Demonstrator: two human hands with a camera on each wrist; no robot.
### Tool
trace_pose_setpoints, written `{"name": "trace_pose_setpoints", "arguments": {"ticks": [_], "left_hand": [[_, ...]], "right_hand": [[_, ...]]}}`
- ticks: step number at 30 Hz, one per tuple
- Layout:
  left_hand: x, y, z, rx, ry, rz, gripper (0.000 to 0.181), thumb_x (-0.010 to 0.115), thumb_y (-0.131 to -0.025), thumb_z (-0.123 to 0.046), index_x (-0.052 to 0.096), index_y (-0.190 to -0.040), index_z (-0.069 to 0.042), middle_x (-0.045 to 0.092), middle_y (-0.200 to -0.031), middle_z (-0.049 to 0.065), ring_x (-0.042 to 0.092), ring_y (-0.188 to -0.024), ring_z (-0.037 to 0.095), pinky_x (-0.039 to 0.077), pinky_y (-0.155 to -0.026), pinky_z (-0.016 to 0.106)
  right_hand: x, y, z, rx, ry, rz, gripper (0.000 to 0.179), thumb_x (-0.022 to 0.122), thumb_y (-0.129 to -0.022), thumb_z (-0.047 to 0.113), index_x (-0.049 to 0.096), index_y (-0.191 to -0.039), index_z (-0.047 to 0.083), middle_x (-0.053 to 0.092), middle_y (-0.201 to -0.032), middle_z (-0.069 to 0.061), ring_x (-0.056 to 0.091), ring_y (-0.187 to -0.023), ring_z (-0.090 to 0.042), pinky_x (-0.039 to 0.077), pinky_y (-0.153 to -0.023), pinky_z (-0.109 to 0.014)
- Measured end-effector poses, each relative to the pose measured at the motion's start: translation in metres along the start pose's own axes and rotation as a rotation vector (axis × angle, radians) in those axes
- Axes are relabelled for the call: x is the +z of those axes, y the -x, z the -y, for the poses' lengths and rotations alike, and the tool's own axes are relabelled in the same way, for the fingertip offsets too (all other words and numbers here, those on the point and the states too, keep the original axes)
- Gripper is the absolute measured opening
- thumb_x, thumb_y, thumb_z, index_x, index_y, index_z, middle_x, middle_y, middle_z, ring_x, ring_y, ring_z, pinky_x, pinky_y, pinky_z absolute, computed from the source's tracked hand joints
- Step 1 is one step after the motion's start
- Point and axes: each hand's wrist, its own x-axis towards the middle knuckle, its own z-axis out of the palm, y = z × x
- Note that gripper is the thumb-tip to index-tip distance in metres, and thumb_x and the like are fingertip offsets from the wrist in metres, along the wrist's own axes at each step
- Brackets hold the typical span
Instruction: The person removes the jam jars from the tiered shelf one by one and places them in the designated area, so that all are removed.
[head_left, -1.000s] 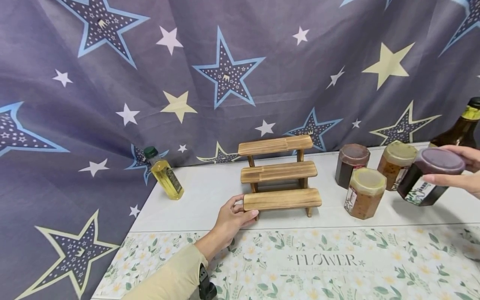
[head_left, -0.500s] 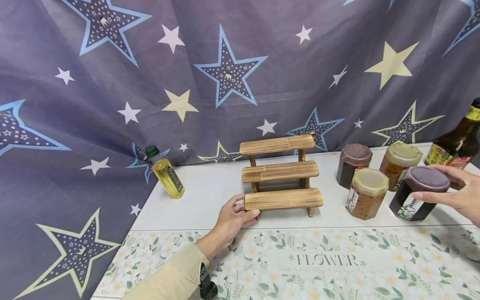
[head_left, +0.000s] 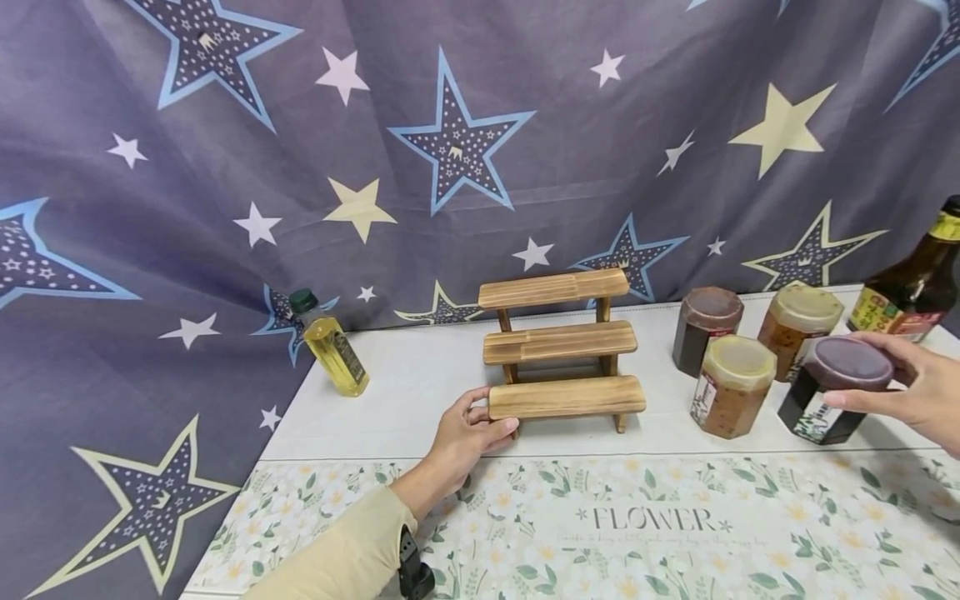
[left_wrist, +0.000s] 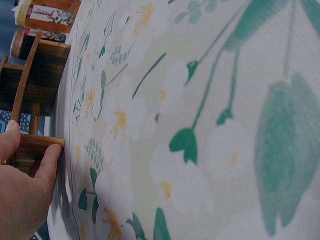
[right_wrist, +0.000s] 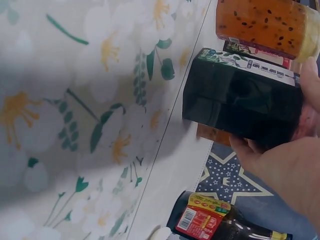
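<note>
My left hand [head_left: 463,435] grips the left end of the lowest step of a three-tier wooden stand [head_left: 566,398], thumb in front. In the left wrist view the thumb and a finger of that hand [left_wrist: 27,192] lie at the leg and step of the stand [left_wrist: 42,75]. At the right, my right hand [head_left: 921,390] holds a dark jar [head_left: 825,385] with a purplish lid, thumb on the near side and fingers behind. The right wrist view shows the jar's dark faceted side [right_wrist: 240,97] and its white label. Its base is at the white tabletop.
Beside the held jar stand an orange-brown jar [head_left: 731,392], a second orange-brown jar [head_left: 798,325] and a dark red-lidded jar [head_left: 705,333]. A brown sauce bottle [head_left: 915,279] stands at the far right, an oil bottle [head_left: 333,354] at the left. A starry cloth [head_left: 465,250] hangs behind.
My right hand has brought the dark jar down and slightly left, from a tilted hold to upright beside the other jars. The left hand has stayed on the stand.
</note>
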Motion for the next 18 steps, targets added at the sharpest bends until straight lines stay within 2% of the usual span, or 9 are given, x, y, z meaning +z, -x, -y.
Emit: {"name": "trace_pose_setpoints", "arguments": {"ticks": [4,6,8,10,12,13,15,17,18], "left_hand": [[-0.001,0.001,0.0,0.001,-0.001,-0.003,0.071,0.075,-0.083,-0.005,0.037,-0.144,-0.005,0.062,-0.114,0.018,0.068,-0.092,0.02,0.059,-0.088,0.037],[-0.002,0.001,0.0,0.001,-0.002,-0.004,0.072,0.075,-0.083,-0.005,0.037,-0.144,-0.005,0.062,-0.114,0.018,0.068,-0.093,0.02,0.058,-0.088,0.037],[-0.003,0.001,0.0,-0.001,-0.004,-0.005,0.072,0.075,-0.083,-0.006,0.037,-0.144,-0.006,0.062,-0.114,0.017,0.068,-0.093,0.02,0.059,-0.088,0.037],[-0.004,0.002,0.0,0.0,-0.009,-0.005,0.072,0.075,-0.084,-0.006,0.036,-0.144,-0.006,0.062,-0.114,0.017,0.068,-0.093,0.02,0.059,-0.088,0.036],[-0.004,0.002,0.0,0.0,-0.017,-0.004,0.072,0.075,-0.084,-0.007,0.036,-0.145,-0.006,0.062,-0.115,0.018,0.067,-0.094,0.021,0.059,-0.088,0.036],[-0.005,0.003,0.0,-0.001,-0.025,-0.002,0.072,0.075,-0.084,-0.008,0.036,-0.145,-0.006,0.062,-0.116,0.019,0.067,-0.096,0.023,0.059,-0.088,0.036],[-0.006,0.006,-0.002,0.009,-0.111,-0.004,0.073,0.075,-0.085,-0.014,0.035,-0.146,-0.007,0.06,-0.122,0.019,0.064,-0.104,0.026,0.058,-0.09,0.036],[-0.006,0.01,-0.007,0.039,-0.265,-0.008,0.076,0.073,-0.087,-0.023,0.032,-0.149,-0.007,0.054,-0.131,0.019,0.058,-0.115,0.03,0.055,-0.095,0.039],[-0.007,0.012,-0.011,0.063,-0.363,-0.012,0.078,0.072,-0.089,-0.028,0.029,-0.15,-0.008,0.049,-0.138,0.019,0.052,-0.123,0.032,0.051,-0.1,0.042]], "right_hand": [[0.003,0.001,0.002,-0.036,0.0,0.008,0.092,0.082,-0.079,0.018,0.025,-0.145,-0.011,0.043,-0.122,-0.029,0.029,-0.082,0.024,0.038,-0.054,0.0],[0.004,-0.001,0.001,-0.042,0.027,0.01,0.093,0.082,-0.079,0.018,0.025,-0.146,-0.011,0.041,-0.124,-0.035,0.045,-0.087,0.011,0.037,-0.053,0.0],[0.006,-0.004,-0.01,-0.063,0.078,-0.022,0.096,0.084,-0.077,0.023,0.026,-0.15,0.001,0.046,-0.125,-0.025,0.045,-0.092,0.009,0.036,-0.055,0.001],[0.006,-0.008,-0.015,-0.095,0.095,-0.028,0.1,0.086,-0.074,0.022,0.025,-0.151,0.003,0.045,-0.126,-0.026,0.052,-0.107,-0.018,0.05,-0.07,-0.013],[0.006,-0.012,-0.023,-0.126,0.143,-0.083,0.103,0.087,-0.072,0.024,0.024,-0.153,0.016,0.045,-0.129,-0.012,0.046,-0.117,-0.012,0.049,-0.079,-0.01],[0.005,-0.012,-0.019,-0.147,0.153,-0.098,0.103,0.087,-0.072,0.023,0.024,-0.154,0.016,0.044,-0.132,-0.012,0.044,-0.12,-0.013,0.051,-0.091,-0.022],[-0.001,-0.01,0.002,-0.185,0.148,-0.086,0.098,0.082,-0.078,0.019,0.021,-0.153,0.006,0.032,-0.143,-0.028,0.036,-0.123,-0.04,0.045,-0.1,-0.054],[-0.006,-0.008,0.023,-0.219,0.183,-0.118,0.087,0.076,-0.085,0.022,0.024,-0.153,0.006,0.029,-0.148,-0.025,0.034,-0.125,-0.038,0.038,-0.11,-0.042],[-0.01,-0.006,0.04,-0.23,0.186,-0.105,0.081,0.071,-0.09,0.022,0.023,-0.151,0.001,0.023,-0.149,-0.032,0.028,-0.126,-0.049,0.029,-0.113,-0.056]]}}
